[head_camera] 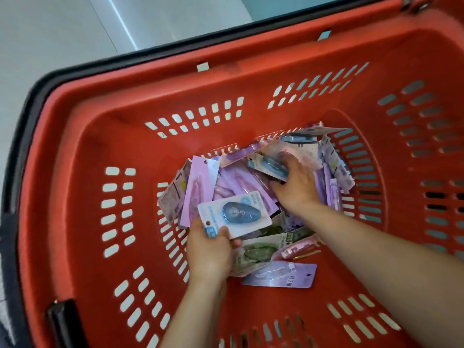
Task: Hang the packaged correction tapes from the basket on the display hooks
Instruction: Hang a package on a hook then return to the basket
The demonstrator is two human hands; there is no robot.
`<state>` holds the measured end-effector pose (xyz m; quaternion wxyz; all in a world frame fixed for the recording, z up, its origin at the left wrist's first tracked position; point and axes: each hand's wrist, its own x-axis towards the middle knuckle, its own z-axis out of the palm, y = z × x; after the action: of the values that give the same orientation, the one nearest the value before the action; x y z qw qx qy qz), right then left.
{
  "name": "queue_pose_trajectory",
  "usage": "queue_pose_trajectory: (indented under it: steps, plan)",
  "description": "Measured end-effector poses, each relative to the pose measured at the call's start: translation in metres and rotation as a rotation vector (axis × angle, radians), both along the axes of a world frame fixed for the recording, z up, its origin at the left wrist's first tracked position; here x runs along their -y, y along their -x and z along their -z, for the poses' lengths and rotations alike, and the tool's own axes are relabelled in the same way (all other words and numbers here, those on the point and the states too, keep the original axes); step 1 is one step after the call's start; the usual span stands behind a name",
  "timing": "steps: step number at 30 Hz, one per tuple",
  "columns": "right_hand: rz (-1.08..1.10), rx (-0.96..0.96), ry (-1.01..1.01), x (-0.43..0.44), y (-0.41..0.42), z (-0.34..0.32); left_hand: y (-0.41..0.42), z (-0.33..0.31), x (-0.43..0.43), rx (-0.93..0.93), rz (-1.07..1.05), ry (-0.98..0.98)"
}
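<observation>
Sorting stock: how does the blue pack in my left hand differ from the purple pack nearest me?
The left hand holds the blue pack; the purple pack lies loose in the basket. The blue pack is wide, the purple pack a narrow strip. Both have hang holes.

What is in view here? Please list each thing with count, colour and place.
shopping basket: one, red, fills the view
basket handle: one, black, along the rim
correction tape packs: many, mostly purple and pink, heaped in basket
green packs: about two, heap's near side
blue pack: one, in left hand
second blue pack: one, under right hand
floor: grey, beyond basket
left hand: holds blue pack
right hand: grips second blue pack
</observation>
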<state>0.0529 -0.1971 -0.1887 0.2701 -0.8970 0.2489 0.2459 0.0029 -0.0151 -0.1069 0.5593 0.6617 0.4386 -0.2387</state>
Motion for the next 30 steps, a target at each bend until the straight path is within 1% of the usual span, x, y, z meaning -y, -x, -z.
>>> queue_pose_trajectory:
  steps: [2, 3, 5, 7, 8, 10, 13, 14, 15, 16, 18, 20, 21, 23, 26, 28, 30]
  plan:
    - [-0.200, -0.124, 0.170, -0.005, 0.000, 0.004, 0.004, 0.004, -0.001, -0.013, -0.003, -0.007]
    - [-0.279, -0.149, 0.272, -0.005, -0.001, 0.005, 0.004, 0.004, -0.001, -0.024, 0.001, -0.005]
    - [-0.375, -0.092, 0.397, -0.001, -0.005, 0.002, 0.003, 0.007, -0.001, -0.018, 0.014, -0.005]
    - [-0.373, 0.003, 0.374, 0.003, -0.008, -0.009, -0.001, 0.004, -0.002, 0.025, 0.037, -0.048]
    - [-0.322, 0.014, 0.299, 0.005, -0.010, -0.019, -0.002, 0.001, -0.002, 0.053, 0.056, -0.070]
    - [-0.113, -0.033, 0.092, 0.010, -0.013, -0.051, -0.004, -0.013, -0.003, 0.095, 0.052, -0.042]
    - [0.276, -0.119, -0.362, 0.017, -0.004, -0.112, -0.010, -0.049, -0.007, 0.130, 0.007, 0.108]
    - [0.327, -0.116, -0.462, 0.014, 0.003, -0.132, -0.011, -0.060, -0.008, 0.141, 0.018, 0.132]
    - [0.315, -0.057, -0.501, 0.009, 0.012, -0.149, -0.012, -0.071, -0.009, 0.152, 0.028, 0.149]
    - [0.252, 0.045, -0.466, 0.003, 0.021, -0.163, -0.013, -0.083, -0.009, 0.155, 0.016, 0.184]
    - [0.060, 0.250, -0.286, -0.012, 0.038, -0.181, -0.015, -0.104, -0.009, 0.111, -0.064, 0.292]
    - [-0.145, 0.370, -0.091, -0.028, 0.053, -0.190, -0.015, -0.123, -0.006, 0.094, -0.158, 0.396]
    - [-0.196, 0.398, -0.025, -0.034, 0.059, -0.191, -0.014, -0.130, -0.004, 0.106, -0.179, 0.426]
    - [-0.188, 0.409, 0.034, -0.046, 0.068, -0.193, -0.013, -0.140, 0.001, 0.127, -0.210, 0.460]
    - [-0.162, 0.394, -0.002, -0.062, 0.071, -0.202, -0.013, -0.143, 0.013, 0.111, -0.360, 0.511]
    - [-0.208, 0.370, -0.045, -0.070, 0.075, -0.209, -0.011, -0.135, 0.022, 0.068, -0.464, 0.403]
    - [-0.257, 0.244, -0.122, -0.068, 0.077, -0.217, -0.007, -0.123, 0.024, 0.021, -0.494, 0.237]
